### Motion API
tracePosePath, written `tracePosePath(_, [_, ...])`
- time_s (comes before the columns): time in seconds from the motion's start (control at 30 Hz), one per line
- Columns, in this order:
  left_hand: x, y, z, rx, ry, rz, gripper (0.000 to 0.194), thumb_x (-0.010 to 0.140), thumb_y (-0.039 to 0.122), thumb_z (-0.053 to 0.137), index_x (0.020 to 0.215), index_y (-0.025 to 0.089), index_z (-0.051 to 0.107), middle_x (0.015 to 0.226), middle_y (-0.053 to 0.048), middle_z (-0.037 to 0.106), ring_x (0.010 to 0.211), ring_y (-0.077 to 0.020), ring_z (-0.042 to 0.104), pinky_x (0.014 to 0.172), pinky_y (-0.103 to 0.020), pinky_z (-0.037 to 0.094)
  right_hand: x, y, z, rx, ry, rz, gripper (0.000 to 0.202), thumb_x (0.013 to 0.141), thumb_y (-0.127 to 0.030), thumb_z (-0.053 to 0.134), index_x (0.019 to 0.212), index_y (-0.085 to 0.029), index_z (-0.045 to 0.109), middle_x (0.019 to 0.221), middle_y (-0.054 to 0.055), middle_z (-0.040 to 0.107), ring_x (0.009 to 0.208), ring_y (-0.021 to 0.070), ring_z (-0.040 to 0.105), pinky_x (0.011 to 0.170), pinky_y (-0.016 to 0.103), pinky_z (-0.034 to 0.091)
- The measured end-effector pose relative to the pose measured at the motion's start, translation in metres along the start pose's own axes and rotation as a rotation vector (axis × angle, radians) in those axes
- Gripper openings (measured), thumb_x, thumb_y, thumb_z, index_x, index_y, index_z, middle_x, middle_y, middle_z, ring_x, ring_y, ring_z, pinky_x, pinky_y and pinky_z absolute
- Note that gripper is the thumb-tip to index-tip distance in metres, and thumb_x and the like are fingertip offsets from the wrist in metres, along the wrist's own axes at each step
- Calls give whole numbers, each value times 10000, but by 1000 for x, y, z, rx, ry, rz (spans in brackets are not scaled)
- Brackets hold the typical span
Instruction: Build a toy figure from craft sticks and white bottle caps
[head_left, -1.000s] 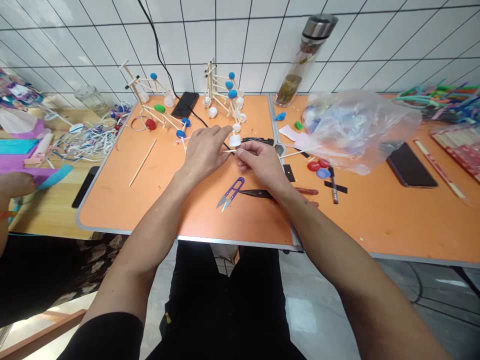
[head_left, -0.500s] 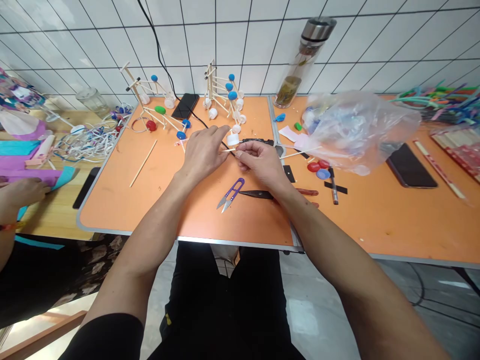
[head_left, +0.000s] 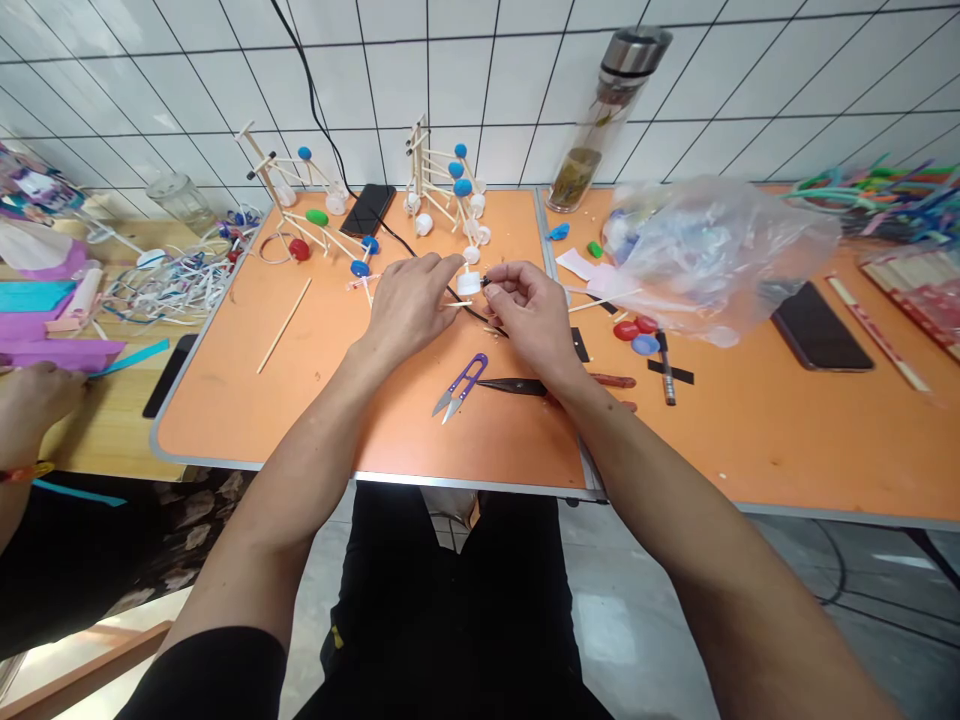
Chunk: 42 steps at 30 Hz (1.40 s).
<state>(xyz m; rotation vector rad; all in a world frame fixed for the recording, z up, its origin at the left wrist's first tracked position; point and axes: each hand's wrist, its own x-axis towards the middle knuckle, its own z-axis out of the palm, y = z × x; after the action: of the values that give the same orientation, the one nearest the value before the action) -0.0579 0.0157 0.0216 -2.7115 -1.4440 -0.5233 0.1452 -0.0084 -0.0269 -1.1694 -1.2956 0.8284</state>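
Note:
My left hand (head_left: 409,305) is closed with thumb and fingers around a thin wooden stick (head_left: 460,303), whose pale end pokes out to the right. My right hand (head_left: 529,310) has its thumb and index finger pinched together beside a white bottle cap (head_left: 469,284); what lies between the fingertips, if anything, is too small to make out. A small black tip shows just between the cap and those fingers. Below the hands lie purple thread snips (head_left: 466,378) and dark-jawed pliers (head_left: 514,386), partly covered by my right wrist.
Two stick frames with coloured caps, one left (head_left: 330,240) and one central (head_left: 442,190), stand behind. A glass tea bottle (head_left: 589,150), a plastic bag (head_left: 712,260) and a phone (head_left: 821,328) sit right. Another person's hand (head_left: 45,400) works with ribbon at left.
My right hand's fingertips have come off the stick and risen slightly toward the white cap. My left hand keeps the stick. The other person's hand has shifted left and down.

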Motion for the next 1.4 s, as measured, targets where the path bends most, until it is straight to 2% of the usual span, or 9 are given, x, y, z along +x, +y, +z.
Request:
tracePosePath(0.13, [0, 2, -2, -38, 13, -32, 521, 1009, 332, 696, 1523, 252, 661, 1344, -147, 801, 1290, -384, 739, 1091, -485, 537, -1, 1, 1, -18, 7, -27, 169, 940, -270, 755, 1106, -255, 727, 924, -7, 723, 778, 159, 686, 721, 307, 597])
tracePosePath(0.33, [-1, 3, -5, -182, 58, -97, 437, 976, 334, 724, 1409, 271, 720, 1252, -92, 829, 1162, -315, 772, 973, -417, 580, -3, 0, 3, -92, 49, -143, 185, 945, -269, 758, 1127, -260, 725, 1047, 15, 775, 897, 170, 711, 878, 339, 630])
tracePosePath(0.5, [0, 3, -6, -287, 56, -145, 320, 943, 341, 778, 1255, 275, 754, 1186, -81, 833, 1061, -274, 760, 875, -370, 572, -6, -4, 3, -159, 44, -199, 221, 948, -278, 760, 1167, -261, 728, 1059, 24, 787, 900, 176, 721, 851, 343, 637])
tracePosePath(0.67, [0, 6, -9, -330, 56, -173, 271, 916, 296, 786, 1183, 262, 752, 1153, -73, 825, 1020, -258, 754, 841, -354, 554, -9, -7, 4, -172, 52, -248, 153, 948, -277, 750, 1099, -256, 743, 1026, 26, 801, 877, 181, 733, 795, 332, 625])
tracePosePath(0.87, [0, 7, -11, -353, 68, -177, 246, 929, 334, 799, 1156, 262, 739, 1142, -70, 824, 1020, -263, 761, 836, -353, 552, -9, -9, 5, -79, 37, -126, 106, 978, -346, 744, 1026, -254, 764, 926, 14, 790, 806, 180, 734, 809, 356, 637])
tracePosePath(1.0, [0, 7, -9, -334, 72, -173, 257, 956, 397, 807, 1166, 271, 730, 1158, -74, 827, 1055, -278, 770, 842, -358, 562, -9, -15, 4, 53, -28, 23, 203, 967, -438, 806, 1001, -244, 755, 878, 12, 779, 730, 153, 717, 722, 319, 633])
tracePosePath(1.17, [-1, 9, -8, -291, 78, -167, 292, 982, 463, 808, 1194, 280, 726, 1175, -79, 829, 1096, -295, 776, 857, -369, 567, -9, -20, 2, 136, -69, 115, 333, 920, -542, 891, 962, -239, 758, 865, 15, 781, 756, 137, 724, 703, 266, 623])
tracePosePath(1.4, [-2, 12, -8, -184, 57, -167, 350, 1027, 457, 746, 1331, 286, 718, 1236, -97, 825, 1144, -317, 777, 900, -395, 571, -12, -25, 5, 129, -78, 159, 260, 861, -424, 939, 895, -239, 760, 830, 6, 772, 722, 136, 700, 676, 262, 632])
